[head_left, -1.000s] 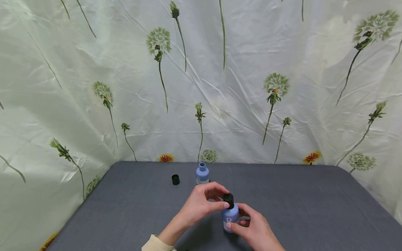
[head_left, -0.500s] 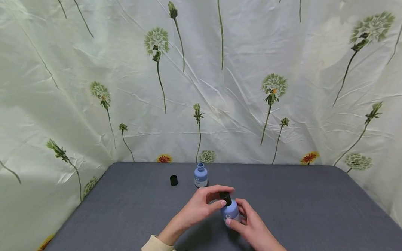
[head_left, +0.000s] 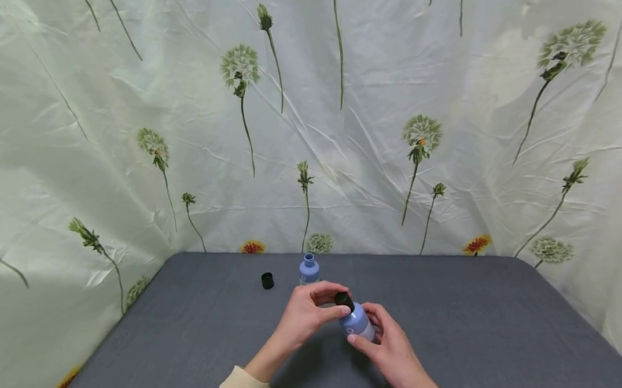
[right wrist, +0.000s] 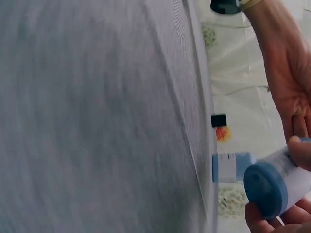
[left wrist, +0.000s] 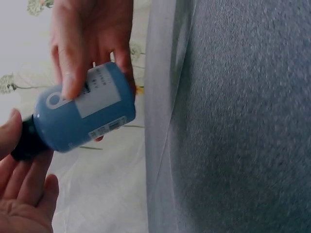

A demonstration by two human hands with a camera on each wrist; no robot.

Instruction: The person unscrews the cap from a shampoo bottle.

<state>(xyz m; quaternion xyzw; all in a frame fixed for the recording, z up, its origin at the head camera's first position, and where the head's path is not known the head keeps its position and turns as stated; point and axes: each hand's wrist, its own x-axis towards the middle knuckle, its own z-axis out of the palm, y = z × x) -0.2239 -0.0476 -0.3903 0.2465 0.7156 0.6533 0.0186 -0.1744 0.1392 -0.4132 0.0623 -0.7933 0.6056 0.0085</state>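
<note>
My right hand [head_left: 390, 348] grips the body of a blue bottle [head_left: 357, 323] with a pale label, thumb on the front. The bottle tilts, its top leaning left, and is held above the table. With thumb and fingers, my left hand [head_left: 306, 312] pinches the black cap [head_left: 344, 300] on the bottle's neck. In the left wrist view the bottle [left wrist: 82, 109] lies between both hands, and the cap [left wrist: 28, 141] sits against its shoulder. The right wrist view shows the bottle's base [right wrist: 265, 189] off the table.
A second blue bottle [head_left: 309, 270], without a cap, stands upright behind my left hand. To its left a loose black cap [head_left: 268, 280] lies on the grey tabletop [head_left: 206, 328]. A flower-printed curtain [head_left: 366, 133] hangs behind the table.
The held bottle has risen from near the table and tilted further, its top going left. Both hands have moved slightly up with it, still on the cap and body.
</note>
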